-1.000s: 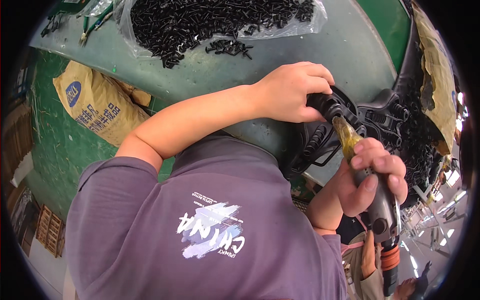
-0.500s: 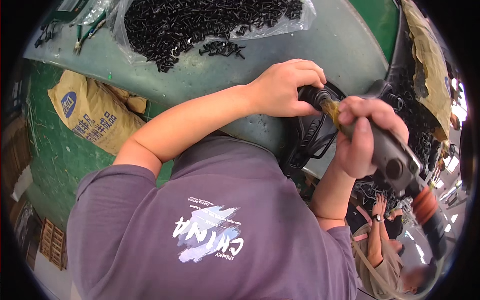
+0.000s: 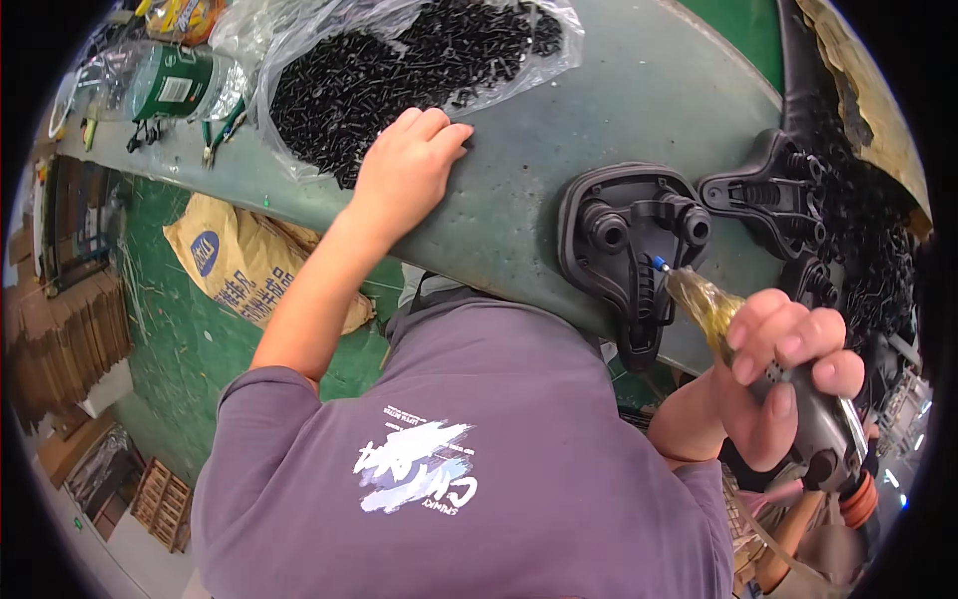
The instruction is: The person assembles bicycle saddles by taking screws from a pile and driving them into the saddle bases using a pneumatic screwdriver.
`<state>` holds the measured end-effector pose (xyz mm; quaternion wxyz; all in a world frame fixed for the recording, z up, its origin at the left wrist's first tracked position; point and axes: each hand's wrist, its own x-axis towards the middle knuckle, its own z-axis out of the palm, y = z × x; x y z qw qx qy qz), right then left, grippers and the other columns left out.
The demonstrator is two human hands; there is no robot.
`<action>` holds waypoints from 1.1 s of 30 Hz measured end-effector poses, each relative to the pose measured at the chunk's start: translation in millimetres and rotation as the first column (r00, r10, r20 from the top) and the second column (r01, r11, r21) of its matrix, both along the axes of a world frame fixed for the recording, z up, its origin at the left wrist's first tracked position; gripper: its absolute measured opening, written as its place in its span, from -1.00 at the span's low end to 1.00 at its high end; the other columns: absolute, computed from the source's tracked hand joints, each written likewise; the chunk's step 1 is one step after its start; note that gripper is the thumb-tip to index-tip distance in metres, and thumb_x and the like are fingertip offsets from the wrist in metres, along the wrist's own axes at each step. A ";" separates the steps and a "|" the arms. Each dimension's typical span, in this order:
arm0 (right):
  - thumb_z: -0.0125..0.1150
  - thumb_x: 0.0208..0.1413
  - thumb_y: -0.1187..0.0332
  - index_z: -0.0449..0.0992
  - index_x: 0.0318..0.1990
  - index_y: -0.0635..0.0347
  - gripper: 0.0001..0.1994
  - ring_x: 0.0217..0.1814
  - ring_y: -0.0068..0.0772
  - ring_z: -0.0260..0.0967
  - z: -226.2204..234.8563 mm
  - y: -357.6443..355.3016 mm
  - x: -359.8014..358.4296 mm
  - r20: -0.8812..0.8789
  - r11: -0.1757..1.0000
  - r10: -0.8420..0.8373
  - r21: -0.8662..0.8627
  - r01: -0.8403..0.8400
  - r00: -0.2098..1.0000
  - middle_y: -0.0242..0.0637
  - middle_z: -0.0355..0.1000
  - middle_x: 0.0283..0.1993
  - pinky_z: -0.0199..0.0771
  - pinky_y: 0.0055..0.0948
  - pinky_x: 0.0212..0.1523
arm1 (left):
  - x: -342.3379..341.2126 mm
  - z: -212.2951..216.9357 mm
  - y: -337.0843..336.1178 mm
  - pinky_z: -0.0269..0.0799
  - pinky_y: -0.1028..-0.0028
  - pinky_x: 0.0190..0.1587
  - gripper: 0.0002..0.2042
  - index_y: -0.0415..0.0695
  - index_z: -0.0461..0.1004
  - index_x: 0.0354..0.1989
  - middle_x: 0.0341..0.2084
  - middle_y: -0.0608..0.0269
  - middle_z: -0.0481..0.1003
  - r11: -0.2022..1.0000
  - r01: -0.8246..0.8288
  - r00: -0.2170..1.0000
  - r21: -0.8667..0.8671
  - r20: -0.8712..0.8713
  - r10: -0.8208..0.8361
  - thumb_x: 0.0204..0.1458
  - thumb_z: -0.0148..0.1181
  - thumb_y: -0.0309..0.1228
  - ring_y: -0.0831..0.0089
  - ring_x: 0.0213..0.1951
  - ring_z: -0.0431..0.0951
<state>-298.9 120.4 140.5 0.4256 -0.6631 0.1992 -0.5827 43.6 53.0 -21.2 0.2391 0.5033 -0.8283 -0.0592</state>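
My left hand is at the near edge of a heap of black screws in a clear plastic bag. Its fingers are curled and closed; whatever is under the fingertips is hidden. In my right hand is a dark grey power screwdriver, its nose wrapped in yellowish film and its blue-collared tip pointing at the saddle. A black bicycle saddle lies upside down on the table, two round bumpers showing. The driver's tip hovers close over it; contact is unclear.
Another black saddle part lies right of the saddle, beside a pile of black parts and a paper sack. A green-labelled plastic bottle and pliers sit at left. Below is a printed sack. A co-worker shows at lower right.
My left hand has left the saddle and moved left to the screws. My right hand has drawn the screwdriver back toward me and down to the right, uncovering the saddle.
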 end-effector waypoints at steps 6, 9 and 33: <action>0.19 0.19 0.52 0.40 0.16 0.06 -0.62 -0.34 -0.43 0.51 7.4 15.7 -24.0 0.045 0.999 -0.052 -0.008 0.052 0.998 -0.17 0.41 0.02 0.54 -0.23 -0.21 | -18.4 36.7 -30.3 0.54 0.28 -0.08 -0.84 -0.17 0.56 -0.32 -0.24 0.25 0.56 0.959 0.282 0.954 -0.024 -0.102 -0.283 0.06 0.46 -0.45 0.20 -0.18 0.58; 0.30 0.14 0.45 0.45 0.08 0.07 -0.65 -0.34 -0.50 0.50 10.8 25.2 -25.3 0.174 0.999 -0.038 -0.027 0.043 0.984 -0.26 0.43 0.01 0.52 -0.35 -0.20 | -77.5 59.8 6.3 0.63 0.35 -0.06 -0.84 -0.22 0.44 -0.33 -0.08 0.01 0.65 0.750 0.572 0.362 0.333 -0.923 0.133 0.28 0.30 -0.59 0.36 -0.12 0.67; 0.06 0.28 0.41 0.39 0.17 0.18 -0.67 -0.43 -0.31 0.35 -0.6 42.7 -23.7 0.430 0.972 -0.173 -0.072 0.225 0.886 -0.21 0.38 -0.11 0.41 -0.24 -0.33 | -167.8 93.9 40.7 0.61 0.51 -0.41 -0.83 -0.28 0.71 -0.23 -0.48 0.21 0.68 0.198 0.881 0.300 0.430 -0.831 0.468 0.22 0.43 -0.39 0.51 -0.49 0.67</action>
